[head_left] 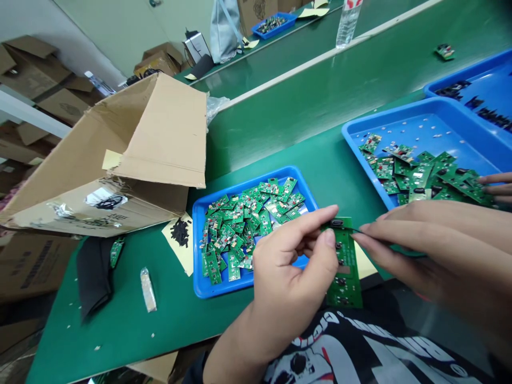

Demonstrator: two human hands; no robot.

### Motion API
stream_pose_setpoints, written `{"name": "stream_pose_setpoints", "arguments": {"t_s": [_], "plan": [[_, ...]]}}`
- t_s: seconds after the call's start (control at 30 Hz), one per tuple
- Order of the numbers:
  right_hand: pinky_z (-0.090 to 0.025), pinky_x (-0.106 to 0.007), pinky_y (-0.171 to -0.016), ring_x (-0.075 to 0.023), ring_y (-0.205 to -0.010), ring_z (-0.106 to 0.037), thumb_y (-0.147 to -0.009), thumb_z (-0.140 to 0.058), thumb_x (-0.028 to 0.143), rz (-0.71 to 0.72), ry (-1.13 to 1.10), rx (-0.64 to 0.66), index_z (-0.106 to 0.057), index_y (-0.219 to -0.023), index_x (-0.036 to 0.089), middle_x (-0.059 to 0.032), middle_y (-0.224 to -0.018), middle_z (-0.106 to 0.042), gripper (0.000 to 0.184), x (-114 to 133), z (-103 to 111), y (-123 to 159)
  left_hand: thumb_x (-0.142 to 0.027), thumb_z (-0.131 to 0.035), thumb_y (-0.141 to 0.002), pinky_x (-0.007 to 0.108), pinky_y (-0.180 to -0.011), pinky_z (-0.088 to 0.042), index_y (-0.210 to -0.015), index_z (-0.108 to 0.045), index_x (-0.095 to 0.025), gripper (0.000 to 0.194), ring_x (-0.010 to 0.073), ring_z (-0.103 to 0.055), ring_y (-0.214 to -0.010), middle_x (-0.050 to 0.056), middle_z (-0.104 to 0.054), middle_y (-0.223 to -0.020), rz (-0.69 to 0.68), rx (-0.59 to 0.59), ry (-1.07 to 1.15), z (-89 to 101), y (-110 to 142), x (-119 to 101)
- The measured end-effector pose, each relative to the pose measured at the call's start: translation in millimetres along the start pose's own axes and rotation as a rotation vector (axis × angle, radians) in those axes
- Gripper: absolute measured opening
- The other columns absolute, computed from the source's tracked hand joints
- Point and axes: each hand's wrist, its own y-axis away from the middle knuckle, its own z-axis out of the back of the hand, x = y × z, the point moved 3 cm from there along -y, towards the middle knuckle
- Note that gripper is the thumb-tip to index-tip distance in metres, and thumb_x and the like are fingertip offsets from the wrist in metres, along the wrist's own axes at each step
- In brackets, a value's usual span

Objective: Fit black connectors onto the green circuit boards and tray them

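Note:
Between the thumb and fingers of my left hand (pixel 298 258) is a green circuit board (pixel 344 266), held upright over my lap. A small black component (pixel 337 223) sits at its top edge. From the right, my right hand (pixel 416 240) pinches a thin dark tool (pixel 355 230) whose tip reaches the board beside that component. The tool's kind is hard to make out, as my fingers cover most of it. Behind my left hand stands a blue tray (pixel 206 292) heaped with small green circuit boards (pixel 236 229).
Another blue tray (pixel 472 114) at right holds more boards, with another person's fingers (pixel 498 184) at its edge. A further tray (pixel 434 88) holds black parts. An open carton (pixel 168 133) stands left. Black pieces (pixel 180 233) lie on paper; a bottle (pixel 348 24) stands behind.

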Motion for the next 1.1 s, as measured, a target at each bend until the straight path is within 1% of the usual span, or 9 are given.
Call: {"name": "stream_pose_setpoints", "arguments": {"t_s": [0.07, 0.2, 0.33, 0.4, 0.57, 0.67, 0.83, 0.93, 1.1], "plan": [[-0.058, -0.033, -0.069, -0.0164, -0.069, -0.070, -0.101, -0.068, 0.014, 0.016, 0.010, 0.000, -0.063, -0.111, 0.025, -0.0013, -0.084, -0.073, 0.015, -1, 1, 1, -0.016, -0.074, -0.096, 0.020, -0.059, -0.068, -0.113, -0.085, -0.025, 0.022, 0.0138, -0.077, -0.061, 0.002, -0.085, -0.089, -0.014, -0.006, -0.010, 0.4, 0, -1], [-0.058, -0.031, -0.072, -0.0161, -0.076, -0.072, -0.100, -0.068, 0.014, 0.031, -0.001, 0.060, -0.064, -0.116, 0.024, -0.0029, -0.091, -0.074, 0.020, -2, 2, 5, -0.015, -0.075, -0.095, 0.020, -0.060, -0.068, -0.112, -0.085, -0.025, 0.022, 0.0133, -0.077, -0.063, 0.002, -0.085, -0.090, -0.011, -0.021, -0.022, 1.4, 0, 0], [-0.056, -0.031, -0.071, -0.0154, -0.077, -0.069, -0.108, -0.060, 0.021, 0.004, -0.006, 0.037, -0.064, -0.115, 0.024, -0.0045, -0.093, -0.072, 0.009, -2, 0, 6, -0.014, -0.075, -0.095, 0.021, -0.060, -0.067, -0.111, -0.086, -0.026, 0.023, 0.0133, -0.077, -0.066, 0.001, -0.086, -0.094, -0.022, -0.038, -0.009, 1.7, 0, 0], [-0.056, -0.033, -0.071, -0.0162, -0.076, -0.068, -0.109, -0.058, 0.022, -0.015, 0.009, 0.032, -0.064, -0.114, 0.026, -0.0043, -0.093, -0.072, 0.009, -2, 0, 6, -0.014, -0.075, -0.094, 0.020, -0.059, -0.067, -0.109, -0.086, -0.026, 0.022, 0.0132, -0.077, -0.066, 0.001, -0.086, -0.096, -0.023, -0.039, 0.011, 1.4, 0, 0], [-0.054, -0.035, -0.070, -0.0174, -0.078, -0.067, -0.109, -0.057, 0.020, 0.019, 0.011, 0.081, -0.063, -0.117, 0.024, -0.0051, -0.093, -0.072, 0.011, -1, 3, 4, -0.011, -0.075, -0.092, 0.023, -0.061, -0.067, -0.102, -0.086, -0.026, 0.021, 0.0144, -0.076, -0.067, 0.000, -0.085, -0.089, -0.013, -0.055, -0.017, 1.3, -2, -2], [-0.053, -0.034, -0.070, -0.0169, -0.078, -0.066, -0.109, -0.058, 0.020, 0.021, 0.014, 0.088, -0.062, -0.118, 0.024, -0.0050, -0.093, -0.072, 0.010, -2, 4, 1, -0.010, -0.076, -0.088, 0.021, -0.058, -0.063, -0.096, -0.086, -0.025, 0.020, 0.0126, -0.073, -0.063, -0.001, -0.083, -0.082, -0.043, -0.073, -0.015, 1.4, -4, -4], [-0.052, -0.034, -0.067, -0.0168, -0.073, -0.065, -0.105, -0.066, 0.020, 0.040, 0.046, 0.009, -0.062, -0.111, 0.021, -0.0024, -0.083, -0.069, 0.008, 1, -1, -8, -0.007, -0.077, -0.083, 0.016, -0.058, -0.059, -0.087, -0.085, -0.024, 0.019, 0.0100, -0.070, -0.062, -0.001, -0.081, -0.077, -0.083, -0.119, 0.003, 1.2, -6, -6], [-0.049, -0.034, -0.065, -0.0179, -0.072, -0.064, -0.105, -0.066, 0.022, 0.037, 0.105, -0.045, -0.061, -0.109, 0.022, -0.0013, -0.080, -0.068, 0.006, 3, -4, -11, -0.009, -0.077, -0.085, 0.015, -0.059, -0.059, -0.089, -0.084, -0.023, 0.017, 0.0097, -0.071, -0.065, 0.000, -0.081, -0.080, -0.072, -0.121, 0.023, 0.4, -6, -6], [-0.045, -0.035, -0.066, -0.0171, -0.072, -0.063, -0.105, -0.067, 0.024, 0.034, 0.131, -0.050, -0.061, -0.100, 0.022, -0.0002, -0.080, -0.068, 0.008, 4, -4, -14, -0.011, -0.077, -0.088, 0.015, -0.058, -0.059, -0.094, -0.084, -0.024, 0.016, 0.0092, -0.070, -0.064, 0.000, -0.081, -0.083, -0.034, -0.107, 0.083, -0.4, -6, -4]]}}
